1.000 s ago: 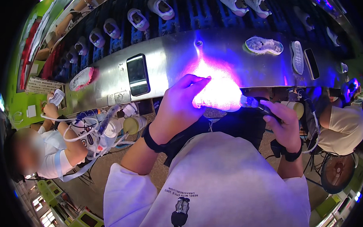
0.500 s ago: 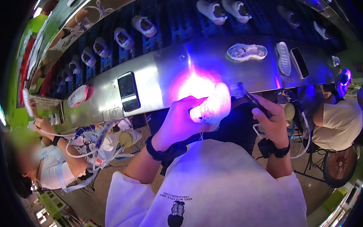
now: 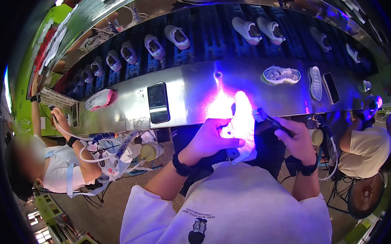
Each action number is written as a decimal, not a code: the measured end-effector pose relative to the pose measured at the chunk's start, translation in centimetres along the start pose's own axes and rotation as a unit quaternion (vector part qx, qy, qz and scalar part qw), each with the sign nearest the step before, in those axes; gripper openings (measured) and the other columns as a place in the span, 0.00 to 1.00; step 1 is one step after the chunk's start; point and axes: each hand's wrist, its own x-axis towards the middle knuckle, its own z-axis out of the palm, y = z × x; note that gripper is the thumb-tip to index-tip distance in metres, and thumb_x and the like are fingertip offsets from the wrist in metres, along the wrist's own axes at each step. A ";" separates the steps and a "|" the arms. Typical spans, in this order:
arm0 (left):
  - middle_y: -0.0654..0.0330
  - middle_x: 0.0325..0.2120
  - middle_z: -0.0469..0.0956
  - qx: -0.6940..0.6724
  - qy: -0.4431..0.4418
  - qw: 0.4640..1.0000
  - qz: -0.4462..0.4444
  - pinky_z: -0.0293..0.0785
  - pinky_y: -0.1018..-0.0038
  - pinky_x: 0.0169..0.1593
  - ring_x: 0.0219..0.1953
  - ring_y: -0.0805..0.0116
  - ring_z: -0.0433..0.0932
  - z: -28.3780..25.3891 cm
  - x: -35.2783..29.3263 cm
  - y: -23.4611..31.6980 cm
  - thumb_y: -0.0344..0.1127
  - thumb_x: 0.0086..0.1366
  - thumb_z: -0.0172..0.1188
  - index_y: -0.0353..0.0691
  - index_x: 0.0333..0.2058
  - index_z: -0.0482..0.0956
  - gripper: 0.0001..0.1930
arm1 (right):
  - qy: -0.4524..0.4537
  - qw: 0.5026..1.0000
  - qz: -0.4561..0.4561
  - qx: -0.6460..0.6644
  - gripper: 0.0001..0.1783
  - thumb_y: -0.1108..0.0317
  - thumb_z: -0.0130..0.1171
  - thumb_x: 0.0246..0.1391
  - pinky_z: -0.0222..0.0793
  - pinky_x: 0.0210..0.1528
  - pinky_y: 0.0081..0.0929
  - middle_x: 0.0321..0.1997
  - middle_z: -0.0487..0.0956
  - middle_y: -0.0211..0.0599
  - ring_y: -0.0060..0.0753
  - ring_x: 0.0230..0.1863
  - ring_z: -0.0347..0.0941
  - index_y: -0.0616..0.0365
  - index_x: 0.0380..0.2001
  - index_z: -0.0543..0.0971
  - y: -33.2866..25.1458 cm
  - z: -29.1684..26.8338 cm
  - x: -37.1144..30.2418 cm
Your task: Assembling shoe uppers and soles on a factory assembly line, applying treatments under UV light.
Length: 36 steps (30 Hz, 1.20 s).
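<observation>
My left hand (image 3: pixel 208 142) is closed around a white shoe (image 3: pixel 242 130), its thumb lying across the near part. Strong pink and violet light washes out the shoe's surface, so its details are lost. The shoe is held over the near edge of the metal bench (image 3: pixel 183 100), its long axis pointing away from me. In my right hand (image 3: pixel 299 140) is a brush (image 3: pixel 271 120) with a dark handle, gripped between thumb and fingers. Its bristles come right up to the shoe's right side; whether they touch, I cannot tell.
On the bench lie a dark phone (image 3: pixel 158 103), a pink-edged shoe piece (image 3: pixel 99 99), two pale soles (image 3: pixel 281 75) (image 3: pixel 315 83) and another phone (image 3: pixel 331 88). Beyond, a conveyor (image 3: pixel 211 41) carries several shoes. Pots (image 3: pixel 152 152) and hoses hang below the edge. Co-workers sit at both sides.
My left hand has turned the shoe, so its long side now faces the brush. The brush stays at the shoe's right. The whole view has shifted, the bench sitting lower and further right.
</observation>
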 end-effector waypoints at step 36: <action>0.66 0.33 0.80 -0.033 0.189 0.981 -0.005 0.75 0.78 0.39 0.33 0.78 0.79 3.0 2.6 0.3 0.47 0.69 0.64 0.35 0.47 0.77 0.20 | 0.056 0.995 -0.014 -0.080 0.24 0.78 0.66 0.52 0.70 0.38 0.27 0.31 0.80 0.43 0.34 0.31 0.73 0.56 0.55 0.81 2.3 -1.4 -4.9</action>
